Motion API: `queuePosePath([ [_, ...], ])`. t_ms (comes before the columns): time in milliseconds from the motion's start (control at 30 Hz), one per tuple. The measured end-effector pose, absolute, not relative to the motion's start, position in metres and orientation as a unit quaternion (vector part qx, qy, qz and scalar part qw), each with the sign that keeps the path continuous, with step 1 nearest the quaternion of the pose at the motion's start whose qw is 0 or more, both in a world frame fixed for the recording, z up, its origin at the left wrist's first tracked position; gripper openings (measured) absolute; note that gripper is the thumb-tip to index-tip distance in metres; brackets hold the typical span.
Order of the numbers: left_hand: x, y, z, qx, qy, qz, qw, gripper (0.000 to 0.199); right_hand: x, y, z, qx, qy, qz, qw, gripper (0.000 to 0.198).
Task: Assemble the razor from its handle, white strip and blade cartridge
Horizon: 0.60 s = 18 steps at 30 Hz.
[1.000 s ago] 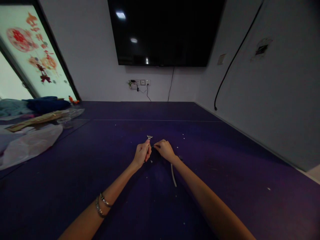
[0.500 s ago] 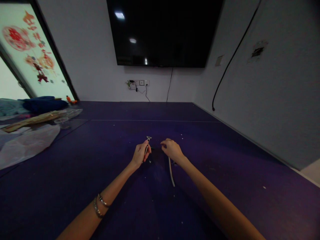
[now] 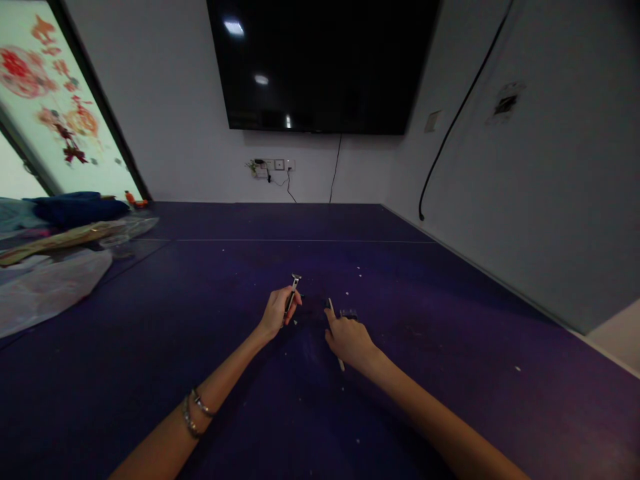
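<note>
My left hand (image 3: 281, 308) is closed around a slim tool (image 3: 292, 295) with a dark handle and a small T-shaped metal head, like a razor or peeler. The head points up and away from me. To its right, my right hand (image 3: 349, 339) lies low over a thin pale strip (image 3: 330, 305), fingers closed about it. One end of the strip shows beyond the index finger, the other below the palm. Just past the knuckles sits a small clear piece (image 3: 349, 313), too dim to name. Hidden under the palm is the strip's middle.
The dark purple floor (image 3: 240, 387) carries scattered white bits. On the left are cloth (image 3: 80, 210), a long wrapped bundle (image 3: 65, 237) and clear plastic sheeting (image 3: 55, 287). A television (image 3: 320, 67) hangs on the far wall above sockets (image 3: 279, 165). A black cable (image 3: 460, 110) runs down the right wall.
My right hand has come nearer to me and down onto the pale strip, uncovering the clear piece. The left hand keeps the T-headed tool in nearly the same place. The view has shifted slightly.
</note>
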State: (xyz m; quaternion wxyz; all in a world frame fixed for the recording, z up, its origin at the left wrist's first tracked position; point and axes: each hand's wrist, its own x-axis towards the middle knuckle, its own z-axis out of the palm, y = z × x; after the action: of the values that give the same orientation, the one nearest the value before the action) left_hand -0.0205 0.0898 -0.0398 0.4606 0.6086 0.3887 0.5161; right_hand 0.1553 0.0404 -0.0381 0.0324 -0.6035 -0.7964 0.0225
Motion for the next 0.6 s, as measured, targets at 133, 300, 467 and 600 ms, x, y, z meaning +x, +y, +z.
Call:
queuePosePath([
  [133, -0.018, 0.086, -0.034, 0.604, 0.400, 0.516, 0.457, 0.040, 0.158, 0.041, -0.042, -0.600, -0.798, 0.034, 0.055, 0.052],
  [300, -0.014, 0.083, -0.028, 0.612, 0.383, 0.508, 0.470, 0.030, 0.178, 0.052, -0.034, -0.588, -0.789, 0.075, 0.161, 0.053],
  [467, 0.001, 0.086, -0.019, 0.643, 0.342, 0.496, 0.473, 0.022, 0.215, 0.072, -0.007, -0.508, -0.762, 0.203, 0.346, 0.039],
  [600, 0.014, 0.085, -0.011, 0.658, 0.318, 0.500, 0.465, 0.016, 0.245, 0.077, 0.020, -0.461, -0.729, 0.274, 0.425, 0.037],
])
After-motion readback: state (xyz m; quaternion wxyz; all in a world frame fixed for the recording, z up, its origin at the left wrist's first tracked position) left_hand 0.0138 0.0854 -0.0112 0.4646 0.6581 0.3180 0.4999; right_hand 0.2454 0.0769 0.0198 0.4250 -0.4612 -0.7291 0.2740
